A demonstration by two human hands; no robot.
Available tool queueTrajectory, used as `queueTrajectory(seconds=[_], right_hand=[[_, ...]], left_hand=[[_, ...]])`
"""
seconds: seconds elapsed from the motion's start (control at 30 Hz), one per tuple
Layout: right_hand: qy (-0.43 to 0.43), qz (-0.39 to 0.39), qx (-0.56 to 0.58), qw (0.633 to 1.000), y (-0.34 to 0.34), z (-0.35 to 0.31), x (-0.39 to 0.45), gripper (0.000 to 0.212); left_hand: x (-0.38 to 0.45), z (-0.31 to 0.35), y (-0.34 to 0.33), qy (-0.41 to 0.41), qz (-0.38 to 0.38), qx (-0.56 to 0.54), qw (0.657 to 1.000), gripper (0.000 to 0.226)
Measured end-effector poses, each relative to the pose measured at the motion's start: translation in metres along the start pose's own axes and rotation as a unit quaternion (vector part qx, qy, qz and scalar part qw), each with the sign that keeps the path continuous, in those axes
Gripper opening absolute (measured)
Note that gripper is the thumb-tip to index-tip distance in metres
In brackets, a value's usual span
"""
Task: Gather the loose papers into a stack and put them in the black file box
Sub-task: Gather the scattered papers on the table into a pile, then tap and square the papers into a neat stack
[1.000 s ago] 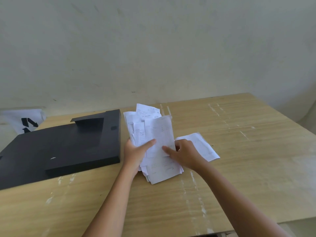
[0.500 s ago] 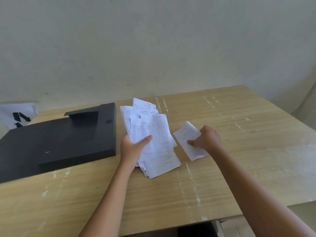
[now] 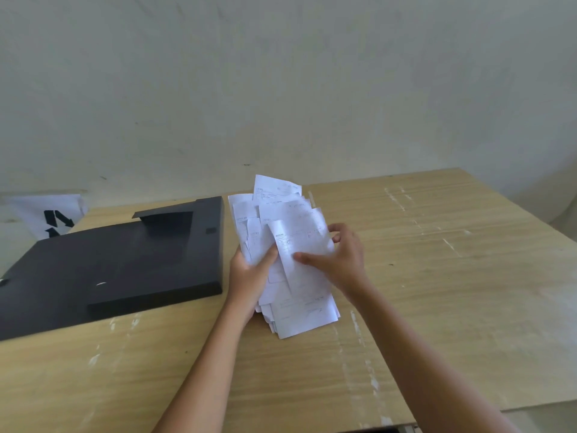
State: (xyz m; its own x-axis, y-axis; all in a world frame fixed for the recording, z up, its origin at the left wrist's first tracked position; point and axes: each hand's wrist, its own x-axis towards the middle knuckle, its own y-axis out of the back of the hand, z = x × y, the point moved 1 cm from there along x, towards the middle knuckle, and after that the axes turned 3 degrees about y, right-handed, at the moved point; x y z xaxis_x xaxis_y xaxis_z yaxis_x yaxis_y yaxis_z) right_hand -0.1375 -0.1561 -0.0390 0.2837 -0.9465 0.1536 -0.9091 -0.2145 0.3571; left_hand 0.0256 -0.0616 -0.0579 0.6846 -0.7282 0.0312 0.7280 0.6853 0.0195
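Note:
A fanned bundle of white printed papers is held just above the wooden table, right of the black file box. My left hand grips the bundle from its left side, thumb on top. My right hand holds a single sheet against the top of the bundle, thumb across the sheet and fingers curled round its right edge. The box lies flat and closed, its flap toward the wall.
The wooden table runs wide to the right and toward me, scuffed with white marks. A white sheet with black arrows leans at the far left behind the box. The wall stands close behind the table.
My right hand picked the loose sheet off the table at the right and brought it left onto the bundle. The left hand kept its hold on the bundle.

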Motion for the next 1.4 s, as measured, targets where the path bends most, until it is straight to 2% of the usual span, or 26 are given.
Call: queueTrajectory(seconds=[0.07, 0.1, 0.17, 0.23, 0.3, 0.4, 0.57, 0.67, 0.83, 0.97, 1.07, 1.13, 1.3, 1.4], right_hand=[[-0.008, -0.037, 0.015, 0.999, 0.000, -0.004, 0.003, 0.109], [-0.017, -0.069, 0.049, 0.996, 0.002, -0.008, 0.004, 0.114], [-0.009, -0.102, 0.103, 0.989, 0.006, -0.015, 0.007, 0.100], [0.024, -0.074, 0.120, 0.990, 0.011, -0.023, 0.008, 0.079], [0.063, -0.027, 0.134, 0.989, 0.016, -0.031, 0.010, 0.068], [0.103, 0.027, 0.158, 0.982, 0.022, -0.038, 0.013, 0.061], [0.105, 0.041, 0.178, 0.978, 0.025, -0.039, 0.015, 0.042], [0.076, 0.012, 0.182, 0.980, 0.020, -0.029, 0.009, 0.039], [0.067, -0.034, 0.205, 0.976, 0.016, -0.011, -0.004, 0.043], [0.073, -0.060, 0.170, 0.981, 0.014, -0.003, -0.006, 0.042], [0.096, -0.045, 0.123, 0.987, 0.013, -0.005, -0.003, 0.041], [0.100, -0.038, 0.117, 0.987, 0.012, -0.006, -0.001, 0.043], [0.097, -0.057, 0.138, 0.984, 0.014, -0.005, -0.007, 0.059], [0.081, -0.042, 0.203, 0.975, 0.018, -0.013, -0.008, 0.054]], left_hand=[[-0.002, 0.009, -0.002, -0.009, -0.021, 0.000, 1.000, 0.041], [-0.004, 0.015, -0.003, -0.020, -0.036, 0.004, 0.999, 0.047], [-0.006, 0.028, -0.007, -0.046, -0.064, 0.014, 0.997, 0.063], [-0.006, 0.043, -0.014, -0.082, -0.069, 0.018, 0.994, 0.071], [-0.006, 0.057, -0.023, -0.129, -0.052, 0.018, 0.990, 0.064], [-0.007, 0.068, -0.033, -0.181, -0.019, 0.002, 0.983, 0.043], [-0.006, 0.072, -0.033, -0.219, 0.005, 0.004, 0.976, 0.020], [-0.007, 0.059, -0.036, -0.187, 0.006, 0.007, 0.982, 0.011], [-0.010, 0.036, -0.035, -0.121, -0.042, -0.019, 0.992, 0.021], [-0.010, 0.019, -0.028, -0.084, -0.073, -0.013, 0.994, 0.024], [-0.007, 0.012, -0.023, -0.059, -0.060, 0.001, 0.996, 0.019], [-0.004, 0.013, -0.021, -0.066, -0.047, 0.018, 0.997, 0.025], [-0.010, 0.022, -0.020, -0.094, -0.077, -0.007, 0.993, 0.065], [-0.011, 0.030, -0.023, -0.103, -0.074, -0.013, 0.992, 0.061]])
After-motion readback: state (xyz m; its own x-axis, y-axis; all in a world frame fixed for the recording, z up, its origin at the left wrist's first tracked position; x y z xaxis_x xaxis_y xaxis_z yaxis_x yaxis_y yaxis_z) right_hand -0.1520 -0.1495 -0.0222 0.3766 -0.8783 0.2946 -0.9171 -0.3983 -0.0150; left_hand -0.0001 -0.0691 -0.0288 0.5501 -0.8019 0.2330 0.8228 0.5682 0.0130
